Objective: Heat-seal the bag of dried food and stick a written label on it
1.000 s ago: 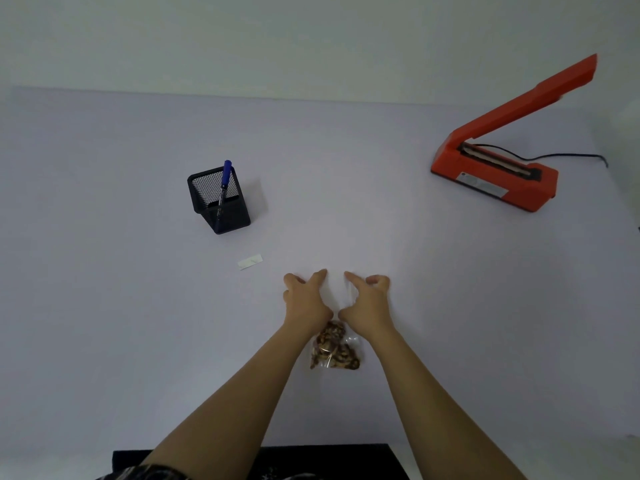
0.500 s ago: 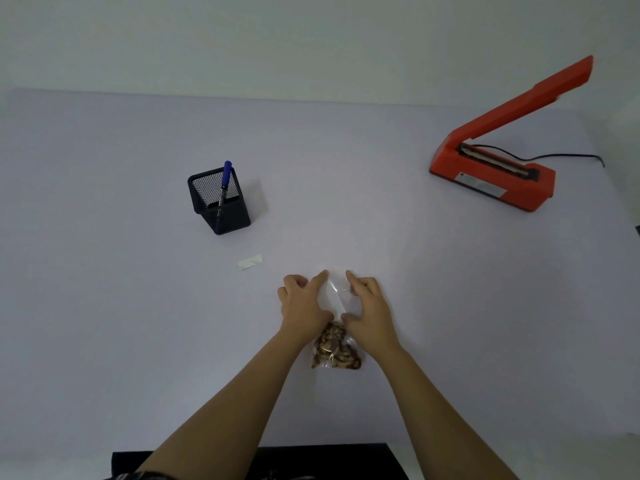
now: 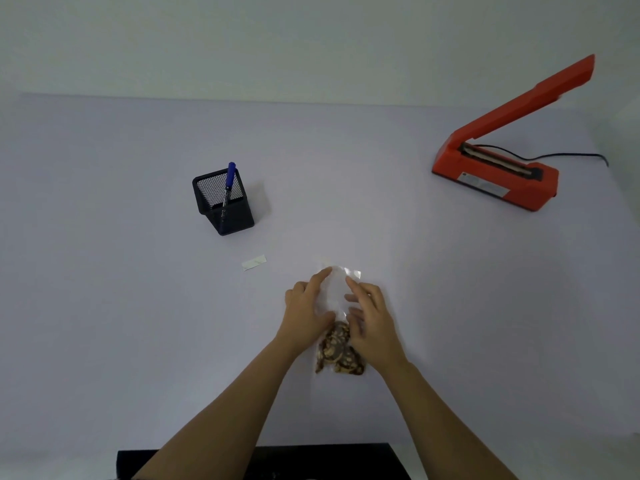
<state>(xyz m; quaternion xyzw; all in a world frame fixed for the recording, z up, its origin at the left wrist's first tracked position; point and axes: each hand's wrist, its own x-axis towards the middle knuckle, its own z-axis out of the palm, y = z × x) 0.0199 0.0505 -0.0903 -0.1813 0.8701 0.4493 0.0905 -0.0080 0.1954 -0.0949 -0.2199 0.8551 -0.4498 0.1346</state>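
A clear bag [image 3: 335, 289] with brown dried food at its bottom lies flat on the white table [image 3: 138, 306] in front of me. My left hand [image 3: 304, 311] rests on the bag's left side, its index finger stretched up toward the open top edge. My right hand [image 3: 372, 320] lies over the right side with its fingers spread on the clear plastic. A small white label [image 3: 254, 262] lies on the table to the upper left of the bag. The orange heat sealer [image 3: 495, 176] stands far right with its arm raised.
A black mesh pen holder [image 3: 225, 209] with a blue pen [image 3: 230, 178] stands left of centre. The sealer's black cord [image 3: 571, 155] runs off to the right. A dark object [image 3: 311, 460] sits at the table's near edge between my forearms.
Both hands have moved inward from the bag's outer corners onto the clear upper part of the bag. The bag has stayed in place.
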